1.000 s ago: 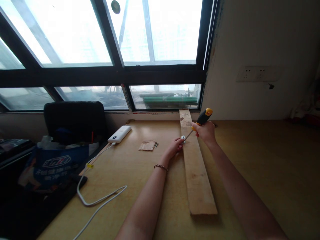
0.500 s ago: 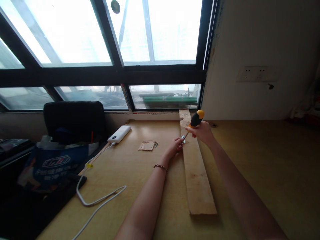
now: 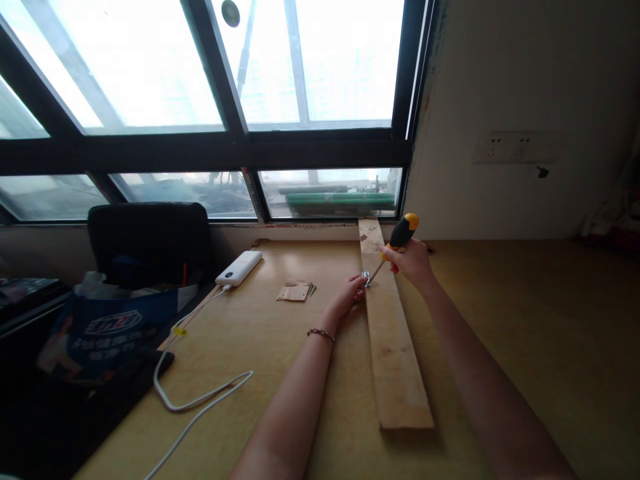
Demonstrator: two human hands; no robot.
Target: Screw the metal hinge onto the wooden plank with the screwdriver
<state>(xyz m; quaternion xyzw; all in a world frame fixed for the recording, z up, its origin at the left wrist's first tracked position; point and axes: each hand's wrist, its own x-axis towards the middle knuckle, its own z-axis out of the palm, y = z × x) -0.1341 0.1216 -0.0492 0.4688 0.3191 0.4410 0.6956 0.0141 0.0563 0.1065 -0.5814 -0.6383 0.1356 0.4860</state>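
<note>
Right hand [image 3: 411, 262] was closed around the yellow-and-black handle of a screwdriver [image 3: 397, 241], shaft slanting down-left, tip at a small metal bracket [image 3: 367, 277] on the left edge of a long wooden plank [image 3: 393, 333]. Plank lay flat on the tabletop [image 3: 525, 333], far end against the window sill. Left hand [image 3: 350, 293] pinched the bracket at the plank's edge, fingers narrow; exact grip too small to resolve. A bracelet [image 3: 321, 334] sat on the left wrist. A small brown packet [image 3: 295, 291] lay near, left of the plank. A white power bank [image 3: 239, 268] with cable [image 3: 200, 393] rested farther left.
</note>
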